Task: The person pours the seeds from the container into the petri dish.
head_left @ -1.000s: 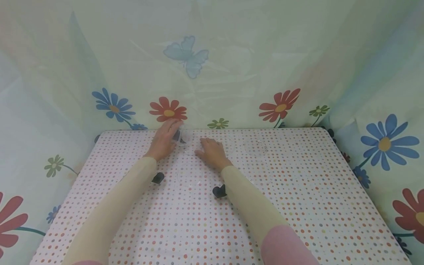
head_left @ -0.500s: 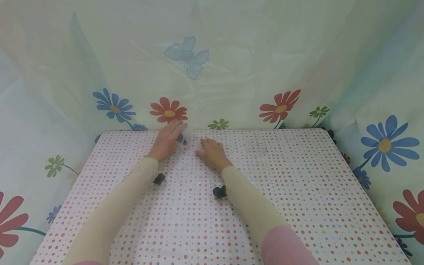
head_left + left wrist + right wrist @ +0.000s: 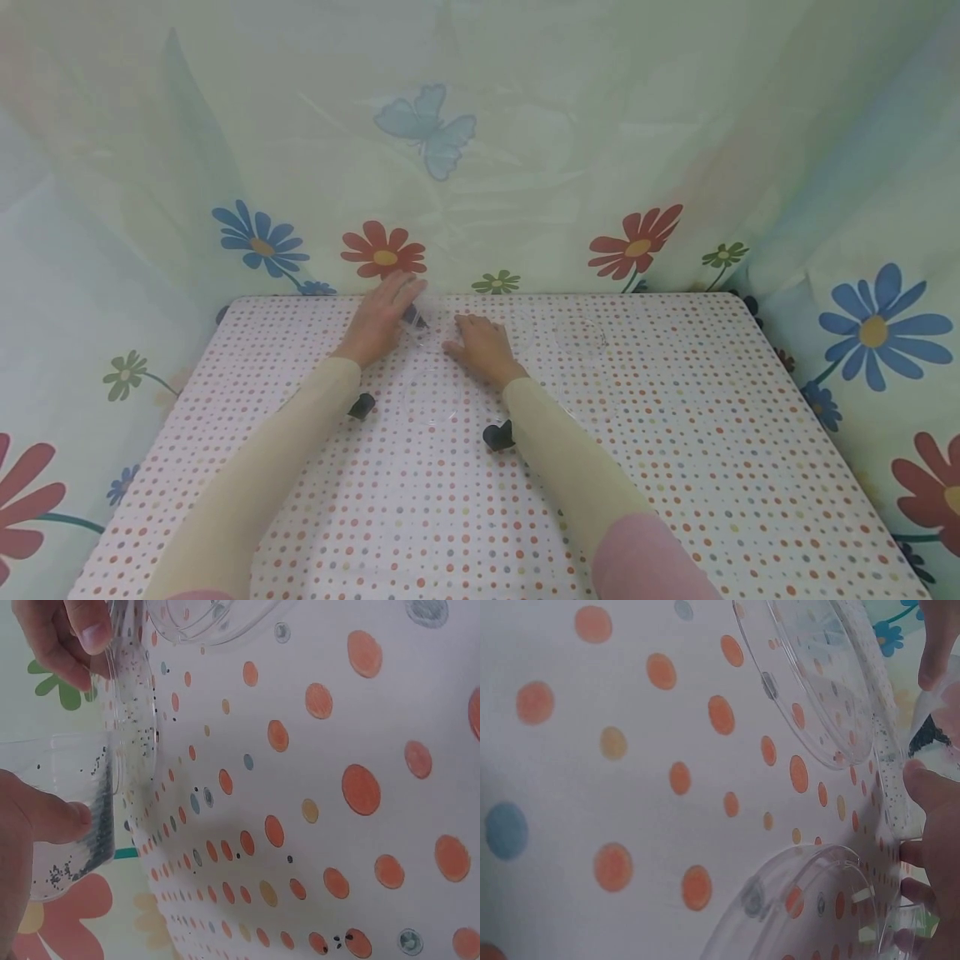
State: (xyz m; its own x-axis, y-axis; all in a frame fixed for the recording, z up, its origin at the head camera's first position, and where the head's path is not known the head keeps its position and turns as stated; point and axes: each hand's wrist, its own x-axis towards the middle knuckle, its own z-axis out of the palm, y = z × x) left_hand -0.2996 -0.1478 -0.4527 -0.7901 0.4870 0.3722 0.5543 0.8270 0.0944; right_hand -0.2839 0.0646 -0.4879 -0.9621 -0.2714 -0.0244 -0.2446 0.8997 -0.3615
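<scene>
My left hand grips a tilted clear plastic cup beside and over a clear shallow dish. Small black seed-like grains are heaped along the cup's lower side, and some cling to its wall. More such specks lie scattered in the dish, which stands on the dotted table. At the dish's right edge, my right hand holds the rim with thumb and fingertips spread along it. Part of the dish is hidden by the hands. In the right wrist view the cup with its dark grains shows at the right edge.
Several other clear round dishes lie on the dotted tabletop: one dish nearer me, others like this dish to the right. A few loose grains are on the table. A flowered curtain hangs behind.
My left hand has shifted slightly right and tipped the cup further, over the dish. The right hand and the other dishes have stayed in place.
</scene>
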